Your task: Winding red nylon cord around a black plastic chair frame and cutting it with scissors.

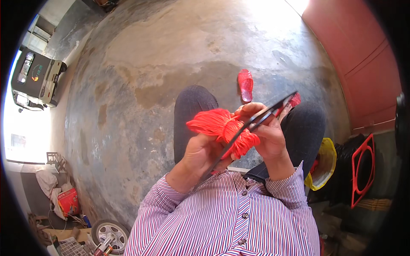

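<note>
While hands (197,152) (272,138) meet around red cord (211,121) | dark strip (236,137): blurred | cord's underside: hidden

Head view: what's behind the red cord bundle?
Dark jeans over the left knee, and some floor. The left hand holds the red cord bundle from the near side; whatever sits directly behind the cord is covered.

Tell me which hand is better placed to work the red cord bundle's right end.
Probably the right hand: its curled fingers are right by that end, while the left hand supports the red cord bundle from the near side.
</note>
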The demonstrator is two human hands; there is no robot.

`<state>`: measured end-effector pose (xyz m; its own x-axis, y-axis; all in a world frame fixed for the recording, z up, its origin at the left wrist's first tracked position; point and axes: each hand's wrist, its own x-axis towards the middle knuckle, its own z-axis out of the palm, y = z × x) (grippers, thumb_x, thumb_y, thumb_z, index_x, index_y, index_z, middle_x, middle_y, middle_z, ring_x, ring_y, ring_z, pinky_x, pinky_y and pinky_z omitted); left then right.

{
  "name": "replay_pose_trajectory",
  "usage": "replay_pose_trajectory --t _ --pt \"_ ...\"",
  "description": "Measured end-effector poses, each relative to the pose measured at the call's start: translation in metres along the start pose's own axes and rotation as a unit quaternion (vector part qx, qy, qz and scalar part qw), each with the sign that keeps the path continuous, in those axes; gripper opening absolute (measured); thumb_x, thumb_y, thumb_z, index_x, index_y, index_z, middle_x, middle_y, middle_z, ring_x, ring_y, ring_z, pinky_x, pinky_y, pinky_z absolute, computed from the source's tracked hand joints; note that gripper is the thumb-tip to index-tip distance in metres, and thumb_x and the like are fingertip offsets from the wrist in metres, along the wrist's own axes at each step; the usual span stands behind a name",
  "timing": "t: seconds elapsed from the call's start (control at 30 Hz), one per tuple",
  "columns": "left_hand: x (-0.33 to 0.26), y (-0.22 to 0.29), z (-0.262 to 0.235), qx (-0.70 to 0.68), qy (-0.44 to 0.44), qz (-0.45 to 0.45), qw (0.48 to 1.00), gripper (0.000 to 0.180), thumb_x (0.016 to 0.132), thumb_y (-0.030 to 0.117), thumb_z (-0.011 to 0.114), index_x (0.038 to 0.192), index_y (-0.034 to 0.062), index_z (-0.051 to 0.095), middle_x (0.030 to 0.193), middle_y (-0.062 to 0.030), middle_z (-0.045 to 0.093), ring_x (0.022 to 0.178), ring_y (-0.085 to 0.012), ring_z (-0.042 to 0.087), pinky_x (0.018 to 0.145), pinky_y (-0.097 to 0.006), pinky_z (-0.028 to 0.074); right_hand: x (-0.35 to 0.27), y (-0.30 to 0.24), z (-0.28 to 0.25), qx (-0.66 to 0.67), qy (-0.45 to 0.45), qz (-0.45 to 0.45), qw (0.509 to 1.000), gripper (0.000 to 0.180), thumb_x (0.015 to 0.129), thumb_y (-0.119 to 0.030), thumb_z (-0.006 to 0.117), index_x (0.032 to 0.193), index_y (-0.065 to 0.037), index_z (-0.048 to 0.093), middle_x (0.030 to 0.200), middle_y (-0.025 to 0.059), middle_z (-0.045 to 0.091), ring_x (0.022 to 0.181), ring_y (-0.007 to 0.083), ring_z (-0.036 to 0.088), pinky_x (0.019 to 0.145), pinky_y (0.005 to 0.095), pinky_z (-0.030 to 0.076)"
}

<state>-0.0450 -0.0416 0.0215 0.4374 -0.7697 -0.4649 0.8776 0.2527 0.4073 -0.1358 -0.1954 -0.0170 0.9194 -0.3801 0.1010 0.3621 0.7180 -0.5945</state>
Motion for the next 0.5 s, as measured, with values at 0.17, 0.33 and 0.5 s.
replay_pose_trajectory --t 0.17,0.33,0.5 --pt "0.0 0.018 -0.021 0.114 -0.154 0.009 0.981 0.054 0.09 0.042 0.063 0.127 0.0029 0.054 0.092 -0.0095 0.066 0.046 -0.011 0.046 0.04 -0.024 0.033 -0.003 0.002 -0.012 -0.131 0.027 -0.007 0.991 0.037 0.084 -0.003 0.072 0.119 -0.001 0.058 0.112 0.0099 0.066 0.101 0.0172 0.065 0.096 0.0335 0.05" --pt "-0.003 0.018 -0.016 0.212 -0.056 0.033 0.975 0.045 0.094 0.049 0.059 0.108 0.006 0.059 0.077 0.0006 0.058 0.051 -0.0055 0.044 0.044 -0.022 0.03 -0.005 -0.002 0.018 -0.139 -0.026 0.015 0.99 0.058 0.077 0.003 0.079 0.129 -0.003 0.053 0.118 0.0047 0.063 0.112 0.0151 0.061 0.098 0.0317 0.05" --pt "0.003 0.014 -0.017 0.253 -0.095 0.019 0.963 0.038 0.095 0.045 0.059 0.094 0.007 0.058 0.071 -0.0005 0.055 0.051 -0.0052 0.044 0.044 -0.022 0.029 -0.01 0.004 0.02 -0.163 0.055 0.021 0.985 0.063 0.075 -0.004 0.083 0.13 -0.001 0.053 0.124 0.0078 0.062 0.113 0.0175 0.061 0.099 0.0325 0.05"
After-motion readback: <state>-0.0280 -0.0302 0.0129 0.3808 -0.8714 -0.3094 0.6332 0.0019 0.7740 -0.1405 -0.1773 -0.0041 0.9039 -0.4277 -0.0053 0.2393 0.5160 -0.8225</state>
